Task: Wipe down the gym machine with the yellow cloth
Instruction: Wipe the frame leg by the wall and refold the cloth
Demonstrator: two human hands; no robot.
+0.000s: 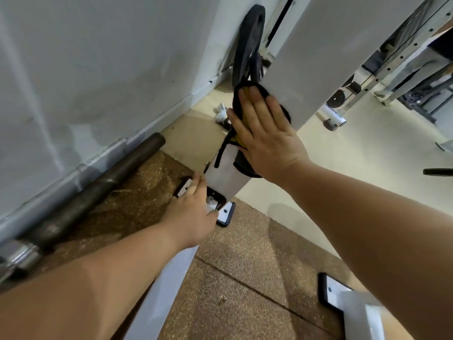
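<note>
The gym machine's white upright post [316, 52] slants from the top right down to a bolted foot plate [224, 213] on the floor. My right hand [267, 136] lies flat on the post's lower part, fingers together, pressing the yellow cloth [236, 138] with its black edging against the metal. Most of the cloth is hidden under the palm. My left hand [191, 217] rests lower down at the base of the post, its fingers on the bracket beside the foot plate, holding nothing.
A dark barbell [98, 182] lies along the grey wall at the left. A black weight plate [247, 45] leans behind the post. Another white foot plate [343, 300] sits at the lower right. Brown rubber mats and pale floor surround the base; more gym frames stand at the far right.
</note>
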